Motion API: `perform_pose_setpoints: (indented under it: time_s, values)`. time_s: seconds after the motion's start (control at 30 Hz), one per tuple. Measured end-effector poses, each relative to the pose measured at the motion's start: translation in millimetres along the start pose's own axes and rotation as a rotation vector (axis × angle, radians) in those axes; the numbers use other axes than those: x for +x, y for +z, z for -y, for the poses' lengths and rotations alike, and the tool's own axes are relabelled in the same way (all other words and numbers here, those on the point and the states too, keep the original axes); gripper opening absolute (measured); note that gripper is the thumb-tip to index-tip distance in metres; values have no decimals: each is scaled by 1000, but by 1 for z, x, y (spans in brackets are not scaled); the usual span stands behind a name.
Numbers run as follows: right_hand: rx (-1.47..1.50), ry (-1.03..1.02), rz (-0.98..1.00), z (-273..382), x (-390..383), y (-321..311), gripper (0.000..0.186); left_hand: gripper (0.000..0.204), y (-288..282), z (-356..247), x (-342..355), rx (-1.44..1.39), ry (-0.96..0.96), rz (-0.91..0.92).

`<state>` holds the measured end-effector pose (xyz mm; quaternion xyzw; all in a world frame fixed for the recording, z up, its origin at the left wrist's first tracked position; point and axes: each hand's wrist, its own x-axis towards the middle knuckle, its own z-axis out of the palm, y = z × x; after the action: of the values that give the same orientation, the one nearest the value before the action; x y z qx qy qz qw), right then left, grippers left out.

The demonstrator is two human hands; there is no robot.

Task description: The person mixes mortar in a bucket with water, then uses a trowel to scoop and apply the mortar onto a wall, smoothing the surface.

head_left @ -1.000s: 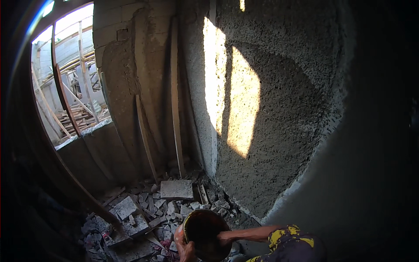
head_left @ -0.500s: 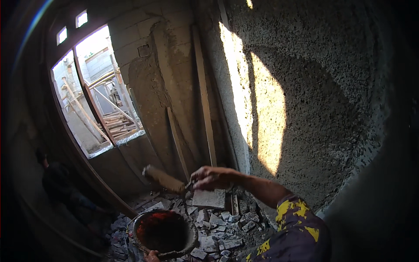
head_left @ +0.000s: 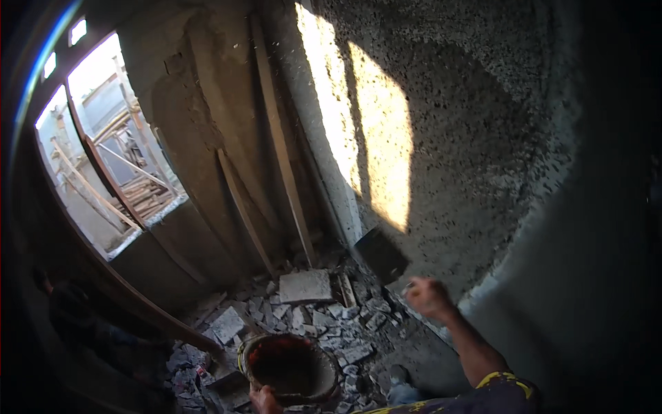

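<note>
My right hand [head_left: 427, 298] is closed around the handle of a trowel [head_left: 381, 255]. The trowel's dark flat blade is up against or just in front of the lower part of a rough grey plastered wall [head_left: 476, 145]; whether it touches cannot be told. Low in the view, my left hand [head_left: 264, 399] grips the near left rim of a round bucket [head_left: 329, 369]. The bucket's inside is mostly in shadow, with a reddish patch on its far inner wall. How much it holds does not show clearly.
Broken blocks and rubble [head_left: 324, 321] cover the floor around the bucket, with a larger grey slab [head_left: 305, 286] among them. Two wooden boards [head_left: 279, 138] lean on the far wall. A window opening [head_left: 103, 145] is at left. Another person [head_left: 76, 314] is in shadow at far left.
My right hand has swung the trowel from above the bucket rightward to the wall. My left hand stays on the bucket's rim. The whole view has shifted to the right.
</note>
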<state>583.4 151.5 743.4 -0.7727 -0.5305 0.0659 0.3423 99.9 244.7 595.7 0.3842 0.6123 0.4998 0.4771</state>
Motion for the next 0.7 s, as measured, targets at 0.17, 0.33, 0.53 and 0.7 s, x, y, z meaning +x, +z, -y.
perform_pose_setpoints:
  time_s: [0.17,0.33,0.53,0.7]
  values:
    - [-492,-451,569,41,-77,191,20,59,34,-58,-66,75,6,441]
    - [-511,-512,785,29,-109,268,20,59,47,-50,-103,61,154,531]
    - [-210,-405,1134,6,-164,292,27,52,14,-51,-113,-35,85,550]
    - [198,-458,984,81,-158,210,35,36,-29,-19,-89,-264,-106,280]
